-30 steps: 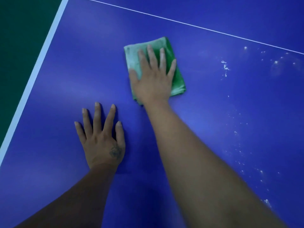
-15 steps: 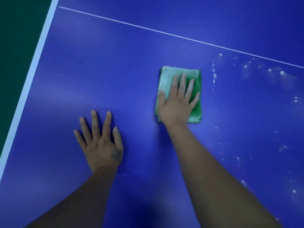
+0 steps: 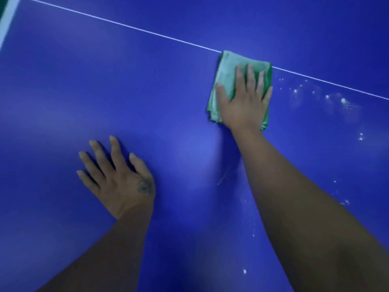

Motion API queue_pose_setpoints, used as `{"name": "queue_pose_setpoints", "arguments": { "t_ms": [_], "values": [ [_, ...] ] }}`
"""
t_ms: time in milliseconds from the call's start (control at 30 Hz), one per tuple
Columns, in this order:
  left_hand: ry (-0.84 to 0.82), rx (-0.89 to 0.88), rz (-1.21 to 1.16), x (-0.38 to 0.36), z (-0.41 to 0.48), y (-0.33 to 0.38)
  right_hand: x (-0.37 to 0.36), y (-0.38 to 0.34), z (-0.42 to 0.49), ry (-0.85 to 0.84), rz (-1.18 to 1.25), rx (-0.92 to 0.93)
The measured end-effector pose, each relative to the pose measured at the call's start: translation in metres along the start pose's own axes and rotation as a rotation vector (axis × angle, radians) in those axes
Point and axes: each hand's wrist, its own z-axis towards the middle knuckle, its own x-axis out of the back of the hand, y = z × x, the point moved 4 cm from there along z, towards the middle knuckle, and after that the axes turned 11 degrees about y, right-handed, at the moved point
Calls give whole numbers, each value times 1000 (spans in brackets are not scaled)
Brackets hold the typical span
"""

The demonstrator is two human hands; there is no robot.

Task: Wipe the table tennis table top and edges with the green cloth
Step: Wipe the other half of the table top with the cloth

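Green cloth (image 3: 228, 79) pressed by right hand (image 3: 244, 106), far edge meeting white line (image 3: 126, 26)

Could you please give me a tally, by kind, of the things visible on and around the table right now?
Hands: 2, the left hand flat on the table, the right hand pressing the cloth
Green cloth: 1
Table tennis table: 1
White markings: 2, the thin white line and the white edge band
Total: 6
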Motion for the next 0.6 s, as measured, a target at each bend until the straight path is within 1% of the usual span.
{"name": "queue_pose_setpoints", "arguments": {
  "t_ms": [67, 133, 200, 267, 333, 433, 500, 600],
  "values": [
    [-16, -2, 3, 0, 0, 3, 0, 16, 23, 7, -5, -99],
    [-25, -4, 16, 1, 1, 5, -2, 22, 27, 20, -18, -175],
    [-26, -6, 30, 2, 2, 6, -5, 11, 15, 29, -14, -224],
    [-17, -4, 25, 3, 1, 7, -6, -17, -7, 38, -4, -228],
    [-1, 6, 11, 2, 1, 8, -6, -55, -41, 40, 4, -167],
    [16, 6, 16, 3, 0, 7, -6, -97, -109, 58, 61, 33],
    [31, 6, 17, 3, 0, 9, -4, -92, -144, 77, 104, 129],
    [50, 9, 10, 4, 1, 10, 3, -51, -164, 91, 99, 212]
  ]
}}
